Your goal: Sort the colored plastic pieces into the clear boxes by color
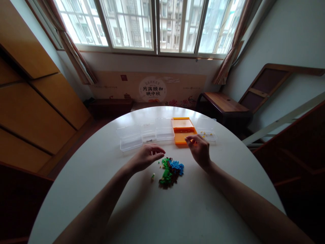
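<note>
A heap of small building bricks lies on the white table, with green bricks [166, 177], blue bricks [177, 166] and brown bricks [170, 184] mixed together. My left hand [148, 156] hovers just left of the heap, fingers stretched out and thumb apart, holding nothing I can see. Over the front right of an open orange box [179, 143], my right hand [199, 150] pinches thumb and forefinger together. Whatever is in that pinch is too small to name. Right of it, an open clear box [212, 138] contains several yellow bricks [204, 133].
Three more open clear boxes, the left one [131, 143], a smaller one [148, 136] and another [165, 134], stand in a row left of the orange box. A few loose pieces [152, 176] lie left of the heap. The round table [88, 189] has a curved far edge.
</note>
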Demonstrator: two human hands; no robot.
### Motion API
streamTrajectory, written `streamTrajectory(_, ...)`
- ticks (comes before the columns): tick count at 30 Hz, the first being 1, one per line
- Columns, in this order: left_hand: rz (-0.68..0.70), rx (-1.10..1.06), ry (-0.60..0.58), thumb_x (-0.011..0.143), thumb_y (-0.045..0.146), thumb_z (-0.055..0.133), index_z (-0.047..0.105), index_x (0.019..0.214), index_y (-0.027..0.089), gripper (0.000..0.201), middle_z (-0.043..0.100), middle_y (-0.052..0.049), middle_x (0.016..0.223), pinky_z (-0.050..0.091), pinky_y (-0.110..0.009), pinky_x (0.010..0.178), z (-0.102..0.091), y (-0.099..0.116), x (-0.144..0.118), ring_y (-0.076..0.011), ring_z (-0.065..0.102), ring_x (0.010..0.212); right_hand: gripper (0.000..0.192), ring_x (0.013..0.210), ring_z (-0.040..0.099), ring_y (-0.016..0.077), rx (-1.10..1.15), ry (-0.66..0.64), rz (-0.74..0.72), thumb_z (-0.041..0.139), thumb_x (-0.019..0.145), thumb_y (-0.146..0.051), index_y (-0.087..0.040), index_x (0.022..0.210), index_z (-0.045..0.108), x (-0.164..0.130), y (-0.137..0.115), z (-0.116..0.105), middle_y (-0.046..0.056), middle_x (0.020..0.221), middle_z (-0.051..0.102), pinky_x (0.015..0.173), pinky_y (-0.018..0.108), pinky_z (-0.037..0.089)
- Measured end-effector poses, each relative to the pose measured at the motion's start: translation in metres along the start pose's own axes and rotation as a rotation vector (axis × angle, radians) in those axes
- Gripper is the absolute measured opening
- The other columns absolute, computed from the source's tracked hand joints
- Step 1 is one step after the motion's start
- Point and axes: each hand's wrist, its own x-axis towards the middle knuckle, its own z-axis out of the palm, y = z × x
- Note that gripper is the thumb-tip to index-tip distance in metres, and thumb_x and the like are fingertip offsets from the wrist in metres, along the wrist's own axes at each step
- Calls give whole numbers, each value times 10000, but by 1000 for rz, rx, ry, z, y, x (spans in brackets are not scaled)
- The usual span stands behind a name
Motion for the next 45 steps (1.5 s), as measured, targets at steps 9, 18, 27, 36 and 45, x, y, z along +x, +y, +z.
streamTrajectory(9, 5, 199, -127, 726, 203, 626, 707, 796, 177, 110, 631, -21, 770, 449, -242, 653, -12, -17, -3, -125, 556, 700, 246, 652, 588, 186, -121, 89, 113, 522, 886, -332, -160, 882, 699, 8, 34, -1, 73, 799, 689, 682, 332, 471)
streamTrajectory(18, -9, 268, -188, 708, 171, 586, 717, 740, 178, 136, 622, -19, 772, 409, -229, 625, -6, -22, -4, -118, 544, 670, 154, 676, 591, 167, -23, -45, 49, 538, 871, -234, -182, 850, 681, -4, 11, 1, 45, 796, 667, 688, 306, 480)
streamTrajectory(27, 33, 216, -234, 720, 176, 604, 731, 755, 193, 133, 606, -14, 752, 400, -222, 623, 2, -16, -5, -116, 540, 683, 144, 714, 594, 170, 22, -118, -7, 532, 867, -208, -190, 848, 673, -7, 6, 3, 55, 814, 653, 683, 298, 493)
streamTrajectory(36, 79, 356, -188, 730, 256, 652, 709, 728, 182, 93, 611, -16, 722, 392, -252, 651, 9, 3, -3, -133, 528, 690, 139, 686, 574, 159, 28, -145, -27, 531, 868, -209, -196, 842, 667, -9, 4, 4, 44, 788, 634, 666, 289, 482)
streamTrajectory(45, 145, 395, -167, 761, 195, 617, 708, 741, 185, 94, 629, -25, 717, 403, -255, 664, 13, 2, -2, -138, 547, 705, 139, 706, 586, 166, 41, -152, -45, 534, 871, -209, -191, 843, 670, -10, 2, 4, 54, 799, 645, 671, 295, 488)
